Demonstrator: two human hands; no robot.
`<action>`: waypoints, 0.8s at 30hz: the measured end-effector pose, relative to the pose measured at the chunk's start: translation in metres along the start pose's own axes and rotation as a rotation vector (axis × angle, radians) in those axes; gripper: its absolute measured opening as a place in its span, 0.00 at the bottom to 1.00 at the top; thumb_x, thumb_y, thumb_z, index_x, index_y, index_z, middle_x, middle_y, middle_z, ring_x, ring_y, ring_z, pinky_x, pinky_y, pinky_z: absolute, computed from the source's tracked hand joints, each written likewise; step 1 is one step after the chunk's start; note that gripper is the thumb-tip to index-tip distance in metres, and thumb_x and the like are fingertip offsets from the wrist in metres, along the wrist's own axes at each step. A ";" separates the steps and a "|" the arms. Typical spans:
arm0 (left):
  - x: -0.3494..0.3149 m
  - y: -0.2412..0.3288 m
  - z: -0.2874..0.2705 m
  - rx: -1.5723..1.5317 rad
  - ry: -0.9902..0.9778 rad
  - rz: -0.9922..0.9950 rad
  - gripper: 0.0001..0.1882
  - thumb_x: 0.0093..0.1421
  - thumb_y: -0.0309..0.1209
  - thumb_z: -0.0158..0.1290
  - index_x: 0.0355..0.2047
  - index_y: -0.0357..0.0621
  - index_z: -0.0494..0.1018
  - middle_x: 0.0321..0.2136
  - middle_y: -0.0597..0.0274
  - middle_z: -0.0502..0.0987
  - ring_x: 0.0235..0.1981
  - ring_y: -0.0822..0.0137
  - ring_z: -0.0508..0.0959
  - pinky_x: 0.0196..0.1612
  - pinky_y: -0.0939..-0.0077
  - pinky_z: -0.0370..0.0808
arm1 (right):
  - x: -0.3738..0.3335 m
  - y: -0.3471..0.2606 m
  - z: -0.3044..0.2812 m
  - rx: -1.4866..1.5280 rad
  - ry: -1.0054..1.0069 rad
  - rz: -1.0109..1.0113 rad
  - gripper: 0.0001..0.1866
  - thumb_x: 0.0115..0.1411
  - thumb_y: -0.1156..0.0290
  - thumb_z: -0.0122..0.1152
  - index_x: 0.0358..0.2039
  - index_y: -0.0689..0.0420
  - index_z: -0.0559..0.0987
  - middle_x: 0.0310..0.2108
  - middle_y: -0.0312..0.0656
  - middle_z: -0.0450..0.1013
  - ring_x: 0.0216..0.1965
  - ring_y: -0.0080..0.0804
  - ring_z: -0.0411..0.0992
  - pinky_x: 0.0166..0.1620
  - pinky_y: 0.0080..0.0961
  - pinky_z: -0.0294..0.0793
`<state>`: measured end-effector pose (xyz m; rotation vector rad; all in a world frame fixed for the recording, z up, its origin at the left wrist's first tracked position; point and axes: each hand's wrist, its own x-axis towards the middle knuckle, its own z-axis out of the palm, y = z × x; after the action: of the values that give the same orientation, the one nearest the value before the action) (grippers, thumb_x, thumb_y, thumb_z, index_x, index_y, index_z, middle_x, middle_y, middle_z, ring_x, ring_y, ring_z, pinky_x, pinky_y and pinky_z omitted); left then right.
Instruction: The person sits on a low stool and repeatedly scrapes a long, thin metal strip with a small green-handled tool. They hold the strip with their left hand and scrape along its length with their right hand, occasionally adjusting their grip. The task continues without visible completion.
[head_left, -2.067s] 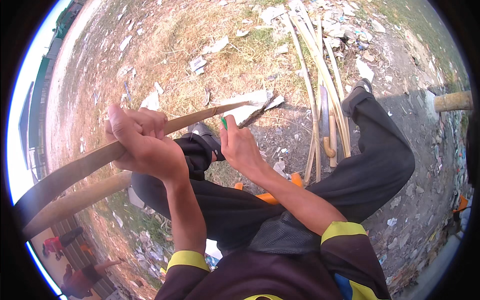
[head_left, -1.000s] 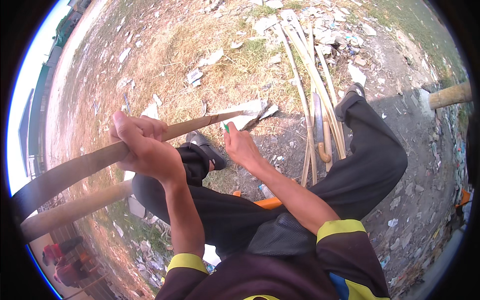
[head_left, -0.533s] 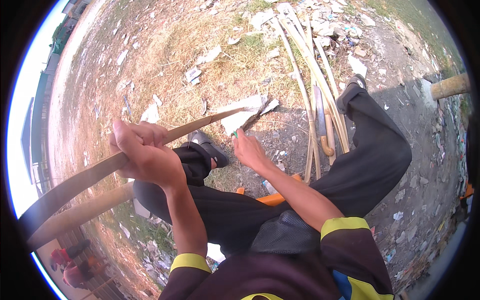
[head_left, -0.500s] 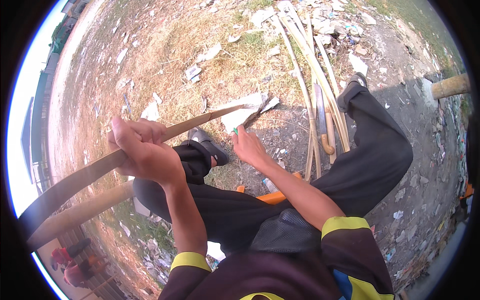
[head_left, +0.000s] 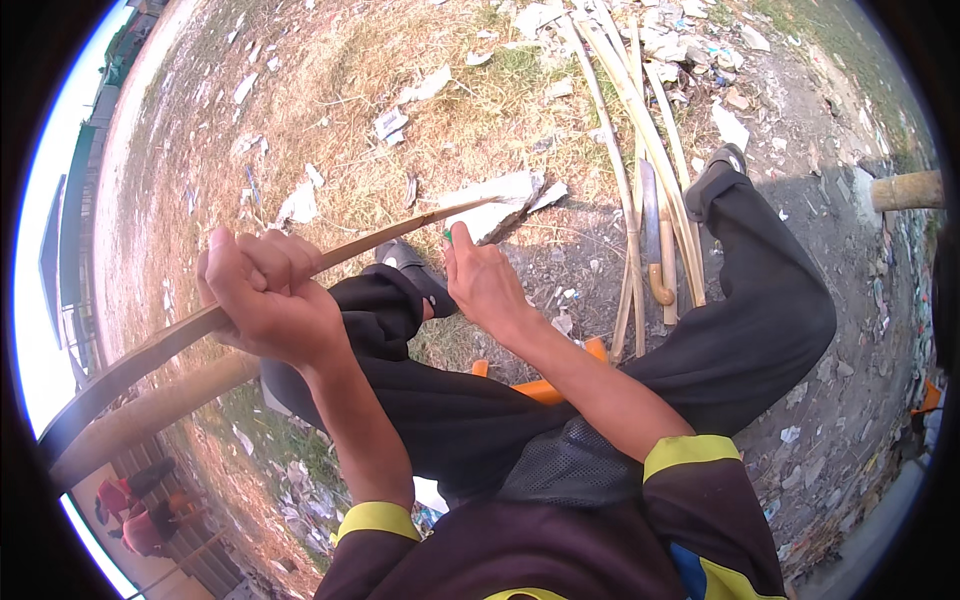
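Note:
My left hand is closed in a fist around a long bamboo strip. The strip slants from the lower left rim up to a thin tip above the ground near the middle. My right hand is closed just below the strip's far part. A small green piece shows at its fingertips; the rest of that thing is hidden, so its kind is unclear. Whether it touches the strip I cannot tell.
A large knife with a wooden handle lies between my legs beside several pale bamboo strips. An orange seat edge shows under me. A thick bamboo pole runs at the left. Litter covers the dry grass. Two people are at lower left.
My right hand has moved up and to the left, closer to the strip, with the green thing still in its fingers. My left hand keeps its grip and has shifted slightly left.

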<state>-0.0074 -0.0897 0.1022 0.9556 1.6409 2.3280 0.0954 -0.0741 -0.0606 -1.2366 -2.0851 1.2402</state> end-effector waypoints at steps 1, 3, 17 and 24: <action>-0.001 0.001 0.001 -0.006 0.014 0.001 0.19 0.62 0.31 0.39 0.15 0.52 0.48 0.08 0.71 0.46 0.09 0.78 0.46 0.13 0.79 0.48 | 0.003 0.008 0.005 -0.010 -0.007 0.009 0.08 0.61 0.70 0.44 0.35 0.63 0.63 0.17 0.62 0.70 0.24 0.61 0.72 0.27 0.50 0.72; 0.003 0.002 0.001 -0.001 0.078 -0.020 0.19 0.62 0.31 0.40 0.15 0.52 0.48 0.08 0.71 0.46 0.08 0.77 0.47 0.13 0.79 0.48 | 0.010 0.017 0.012 -0.037 -0.014 0.018 0.08 0.60 0.72 0.44 0.34 0.64 0.63 0.18 0.62 0.70 0.25 0.61 0.72 0.27 0.49 0.73; -0.002 0.002 0.021 -0.004 0.125 0.094 0.21 0.61 0.29 0.42 0.12 0.49 0.50 0.07 0.72 0.48 0.07 0.78 0.49 0.12 0.82 0.47 | 0.019 0.024 0.004 0.017 -0.013 0.087 0.13 0.64 0.65 0.41 0.34 0.64 0.62 0.19 0.63 0.70 0.26 0.63 0.71 0.29 0.51 0.71; 0.004 0.002 0.009 -0.020 0.162 0.028 0.23 0.61 0.31 0.42 0.11 0.50 0.48 0.08 0.72 0.47 0.08 0.77 0.49 0.13 0.81 0.49 | 0.021 0.030 0.026 0.016 -0.031 0.087 0.13 0.64 0.65 0.41 0.35 0.64 0.64 0.19 0.62 0.70 0.27 0.64 0.71 0.31 0.52 0.70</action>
<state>-0.0046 -0.0812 0.1074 0.8096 1.6682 2.4945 0.0802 -0.0627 -0.1017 -1.3217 -2.0593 1.3192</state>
